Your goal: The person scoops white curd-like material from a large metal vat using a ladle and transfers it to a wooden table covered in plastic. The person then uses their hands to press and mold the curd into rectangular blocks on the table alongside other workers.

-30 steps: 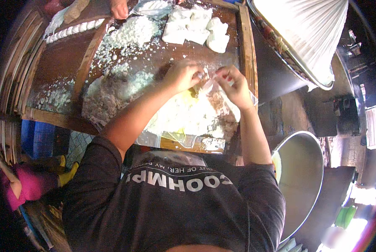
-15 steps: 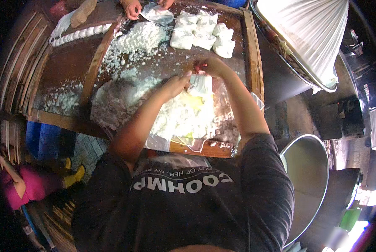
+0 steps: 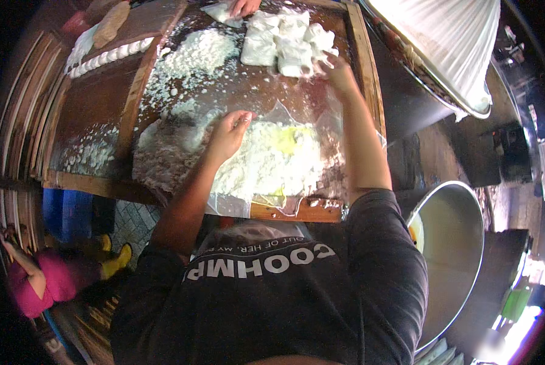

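Note:
My right hand reaches out to the far right of the table, fingers apart, at the near side of a group of white filled plastic bags. One bag lies just left of its fingertips. My left hand hovers over a heap of white crumbly stuff, its fingers loosely bent with nothing seen between them. A yellowish patch shows in that heap. Clear plastic sheeting lies under and around the heap.
Another person's hand is at the table's far edge beside a second white crumbly pile. Wooden strips border the table. A large cloth-covered vessel stands at right, a big metal pot nearer. A person in pink is at lower left.
My hands have parted: the right went away and rightward to the bags, the left drew back a little. The white packet between them is gone from there; another bag lies in the group.

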Motion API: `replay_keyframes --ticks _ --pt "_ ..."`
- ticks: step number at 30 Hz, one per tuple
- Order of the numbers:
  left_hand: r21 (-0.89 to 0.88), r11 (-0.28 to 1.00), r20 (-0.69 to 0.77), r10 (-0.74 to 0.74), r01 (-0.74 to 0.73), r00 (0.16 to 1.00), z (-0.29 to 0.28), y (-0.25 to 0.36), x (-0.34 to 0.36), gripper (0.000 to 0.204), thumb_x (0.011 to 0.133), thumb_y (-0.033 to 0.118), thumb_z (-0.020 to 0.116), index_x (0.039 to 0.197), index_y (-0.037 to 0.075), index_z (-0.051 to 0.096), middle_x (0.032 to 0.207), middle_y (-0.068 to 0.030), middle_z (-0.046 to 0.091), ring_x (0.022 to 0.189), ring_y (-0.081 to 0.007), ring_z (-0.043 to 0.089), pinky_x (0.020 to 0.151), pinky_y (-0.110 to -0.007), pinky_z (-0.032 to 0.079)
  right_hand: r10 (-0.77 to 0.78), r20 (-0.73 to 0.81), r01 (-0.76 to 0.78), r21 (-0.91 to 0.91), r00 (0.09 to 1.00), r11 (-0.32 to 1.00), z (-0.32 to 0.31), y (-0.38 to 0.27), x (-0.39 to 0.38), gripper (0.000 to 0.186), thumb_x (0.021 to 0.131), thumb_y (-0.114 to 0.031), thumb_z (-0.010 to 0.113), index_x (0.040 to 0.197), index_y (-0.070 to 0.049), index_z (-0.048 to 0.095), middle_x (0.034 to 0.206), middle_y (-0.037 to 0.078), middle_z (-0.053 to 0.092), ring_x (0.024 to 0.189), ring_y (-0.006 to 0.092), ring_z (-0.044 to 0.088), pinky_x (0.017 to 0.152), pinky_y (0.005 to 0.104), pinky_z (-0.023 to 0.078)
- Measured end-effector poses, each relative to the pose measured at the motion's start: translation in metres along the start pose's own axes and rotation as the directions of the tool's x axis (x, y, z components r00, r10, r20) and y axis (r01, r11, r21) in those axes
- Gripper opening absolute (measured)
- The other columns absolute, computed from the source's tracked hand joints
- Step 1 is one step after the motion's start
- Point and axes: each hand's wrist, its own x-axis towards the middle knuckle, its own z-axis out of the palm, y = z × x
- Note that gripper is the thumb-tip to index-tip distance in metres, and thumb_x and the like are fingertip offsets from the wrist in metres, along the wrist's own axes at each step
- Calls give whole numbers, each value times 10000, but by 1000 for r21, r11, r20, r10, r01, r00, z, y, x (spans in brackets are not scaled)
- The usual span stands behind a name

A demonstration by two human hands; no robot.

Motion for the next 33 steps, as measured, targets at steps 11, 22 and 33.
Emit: replay_keyframes --ticks 11,22,33 --pt "225 873 118 417 -433 901 52 28 41 152 708 193 617 841 124 595 776 -65 552 731 -194 539 645 -286 423 118 -462 -346 -447 879 825 -122 -44 -269 208 662 -102 630 865 -64 611 719 76 578 642 153 550 599 263 432" --pt "391 706 377 462 -590 803 213 71 59 223 702 339 580 852 176 600 860 -55 561 822 -234 545 691 -370 443 77 -129 -151 -873 989 464 -55 -54 -318 101 658 -234 615 744 -186 637 735 6 470 778 184 472 783 396 282" --pt "399 706 553 325 -586 768 244 63 76 142 735 234 543 811 123 585 861 -78 551 809 -241 556 678 -363 451 41 15 1 -946 999 325 -55 -44 -309 95 698 -214 535 681 -123 554 752 37 469 797 201 476 763 404 294"
